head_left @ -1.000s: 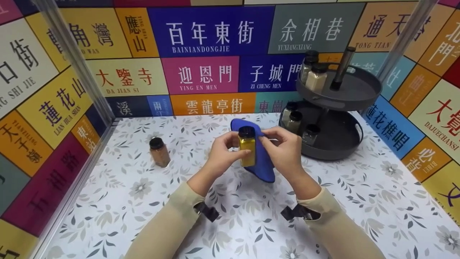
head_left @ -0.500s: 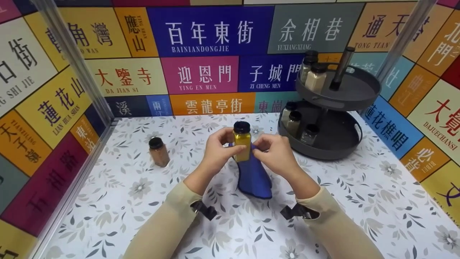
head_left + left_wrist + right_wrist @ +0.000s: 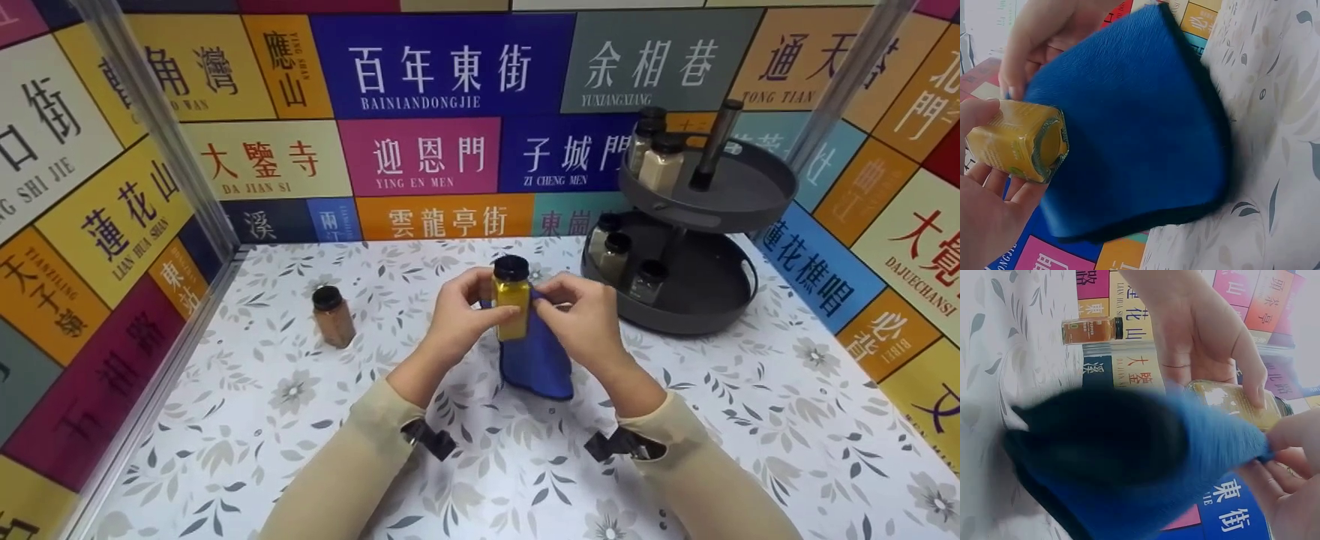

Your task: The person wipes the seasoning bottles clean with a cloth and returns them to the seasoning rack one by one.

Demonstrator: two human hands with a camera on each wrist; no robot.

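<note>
My left hand [image 3: 463,313] grips a square glass spice jar [image 3: 512,306] with yellow contents and a black lid, held upright above the table. Its thumb lies across the front of the jar. In the left wrist view the jar's glass base [image 3: 1051,145] faces the camera. Close on the right, my right hand [image 3: 583,315] pinches a blue cloth [image 3: 536,364] with a dark edge between thumb and fingers. The cloth hangs down behind and below the jar. In the right wrist view the pinched corner of the cloth [image 3: 1258,441] is right beside the jar [image 3: 1235,402].
A second spice jar [image 3: 334,319] with brown-orange contents and a black lid stands on the flowered table [image 3: 300,442] at left. At right is a dark two-tier round rack [image 3: 694,319] with several jars on its tiers. Sign-printed walls [image 3: 420,157] enclose the back and sides.
The cloth, earlier raised behind the jar's right side, now hangs lower beneath the hands. The jar shifted left, then slightly back right. Both hands keep their hold.
</note>
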